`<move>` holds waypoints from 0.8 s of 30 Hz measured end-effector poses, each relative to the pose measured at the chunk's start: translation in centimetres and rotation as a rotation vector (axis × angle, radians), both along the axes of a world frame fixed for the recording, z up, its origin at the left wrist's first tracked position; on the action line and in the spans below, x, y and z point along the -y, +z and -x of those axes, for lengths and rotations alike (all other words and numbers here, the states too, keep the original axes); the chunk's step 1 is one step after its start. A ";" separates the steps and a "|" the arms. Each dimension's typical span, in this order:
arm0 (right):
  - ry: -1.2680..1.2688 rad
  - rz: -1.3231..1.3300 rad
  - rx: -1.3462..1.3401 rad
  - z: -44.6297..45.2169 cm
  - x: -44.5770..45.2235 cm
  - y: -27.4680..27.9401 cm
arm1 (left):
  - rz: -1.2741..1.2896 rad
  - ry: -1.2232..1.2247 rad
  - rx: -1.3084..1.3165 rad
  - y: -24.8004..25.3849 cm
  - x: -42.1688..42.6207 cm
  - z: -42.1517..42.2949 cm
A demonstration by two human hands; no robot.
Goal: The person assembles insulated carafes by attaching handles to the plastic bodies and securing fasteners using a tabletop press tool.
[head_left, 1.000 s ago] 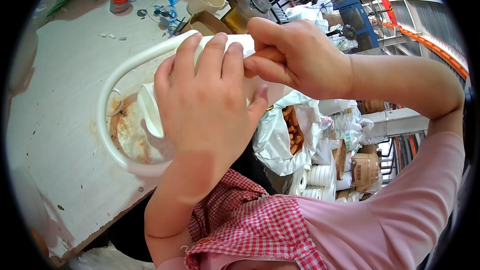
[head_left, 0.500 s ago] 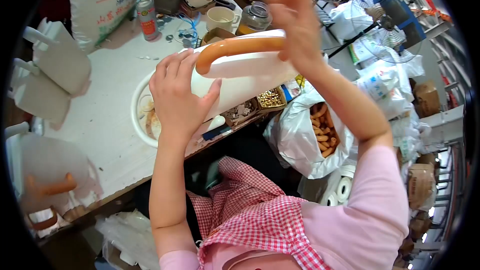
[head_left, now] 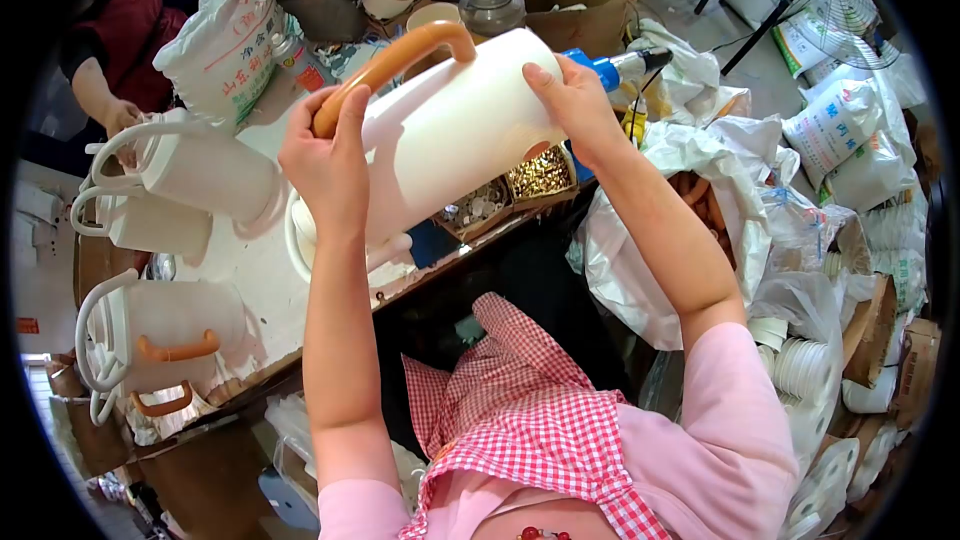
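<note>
A white plastic jug with an orange-brown handle is tilted in the air over the table edge, between both my hands. My left hand grips it at the handle's lower left end, thumb on the handle. At the jug's upper right end is my right hand, its thumb on the white wall and its other fingers mostly hidden behind. Just beyond that hand, a blue and silver tool shows. A white ring-shaped rim is partly covered by my left hand and the jug.
Several similar white jugs stand to the left, where another person's hand touches one. A box of gold-coloured small parts sits at the table edge. A white bag holding orange-brown handles is on the right; a glass jar is behind.
My right hand has come down from above the handle onto the jug's end. My left hand has shifted from the jug's wall to the handle's end. The view has turned, showing another person.
</note>
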State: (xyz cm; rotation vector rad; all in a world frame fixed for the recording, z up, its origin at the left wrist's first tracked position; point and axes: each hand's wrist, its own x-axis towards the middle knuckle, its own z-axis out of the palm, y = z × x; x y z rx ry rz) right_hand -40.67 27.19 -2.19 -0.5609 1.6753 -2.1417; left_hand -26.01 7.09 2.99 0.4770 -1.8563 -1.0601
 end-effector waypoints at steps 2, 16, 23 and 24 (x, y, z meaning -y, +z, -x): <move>0.016 -0.062 0.065 -0.5 -0.7 0.7 | 0.064 0.015 0.100 0.3 0.8 0.1; 0.054 -0.864 -0.895 -1.3 -6.6 -4.9 | 0.006 0.218 0.390 6.0 6.4 -5.3; 0.172 -1.155 -0.939 -0.8 -3.8 -7.0 | -0.056 0.391 0.363 5.5 9.5 -24.8; 0.145 -1.117 -0.948 -1.1 -3.9 -7.1 | -0.068 0.408 0.368 4.6 9.8 -27.0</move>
